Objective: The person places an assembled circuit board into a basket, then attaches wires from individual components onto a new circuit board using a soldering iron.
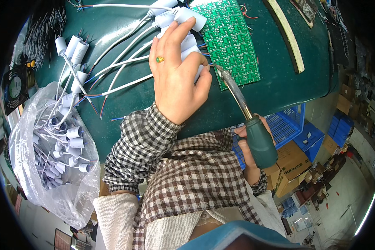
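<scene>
My left hand (175, 79) lies over a row of white cable-end cylinders at the left edge of a green circuit board panel (233, 46). Its thumb and index finger are closed round one white cylinder (199, 73), mostly hidden by the fingers, whose thin wires reach the board's edge. In my right hand (249, 156) is a soldering iron (260, 143) with a dark green handle. The iron's tip is at the wires beside the board's lower left edge; whether it touches them I cannot tell. White cables (129, 61) run left from under my left hand, ending in bare coloured wires.
More white cylinders (79, 52) lie on the green table (279, 89) at left, beside a clear plastic bag (85, 200) full of them. A curved strip (285, 33) lies at far right. Below the table edge are a blue crate (293, 121) and cardboard boxes (293, 160).
</scene>
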A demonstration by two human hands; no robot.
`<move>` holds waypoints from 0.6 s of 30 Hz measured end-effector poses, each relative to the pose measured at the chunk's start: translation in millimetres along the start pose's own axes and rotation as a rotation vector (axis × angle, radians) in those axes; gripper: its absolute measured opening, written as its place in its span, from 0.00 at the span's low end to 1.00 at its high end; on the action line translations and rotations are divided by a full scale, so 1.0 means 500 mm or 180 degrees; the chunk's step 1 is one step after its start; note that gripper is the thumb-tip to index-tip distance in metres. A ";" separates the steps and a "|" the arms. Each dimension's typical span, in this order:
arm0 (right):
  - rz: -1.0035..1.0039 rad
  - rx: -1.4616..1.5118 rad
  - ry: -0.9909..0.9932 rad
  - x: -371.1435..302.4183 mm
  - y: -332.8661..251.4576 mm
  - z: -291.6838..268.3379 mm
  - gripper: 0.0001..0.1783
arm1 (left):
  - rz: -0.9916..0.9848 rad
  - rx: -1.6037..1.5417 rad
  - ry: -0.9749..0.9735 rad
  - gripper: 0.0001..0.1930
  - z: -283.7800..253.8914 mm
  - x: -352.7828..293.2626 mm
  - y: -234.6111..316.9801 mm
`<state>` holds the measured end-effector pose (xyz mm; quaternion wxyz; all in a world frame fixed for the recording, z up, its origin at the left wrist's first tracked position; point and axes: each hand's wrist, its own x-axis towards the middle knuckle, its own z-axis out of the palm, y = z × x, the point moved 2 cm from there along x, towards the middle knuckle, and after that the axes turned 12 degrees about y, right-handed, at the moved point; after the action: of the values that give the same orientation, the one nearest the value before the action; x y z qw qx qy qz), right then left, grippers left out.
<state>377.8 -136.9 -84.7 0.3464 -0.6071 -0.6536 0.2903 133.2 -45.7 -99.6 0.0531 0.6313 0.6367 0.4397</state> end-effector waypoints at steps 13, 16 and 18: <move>0.0535 0.0154 0.0077 -0.012 -0.008 0.012 0.36 | 0.0007 0.0047 -0.0004 0.05 -0.004 -0.003 -0.001; 0.0199 -0.0049 0.0056 -0.010 -0.009 0.005 0.35 | 0.0002 0.0047 -0.0014 0.05 -0.004 -0.004 -0.002; 0.0131 -0.0077 0.0008 -0.014 0.001 -0.001 0.35 | 0.0000 0.0052 -0.0003 0.05 -0.004 -0.004 -0.003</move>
<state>378.8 -143.8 -85.4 0.3339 -0.6249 -0.6439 0.2887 131.6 -48.1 -100.3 0.0482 0.6319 0.6403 0.4342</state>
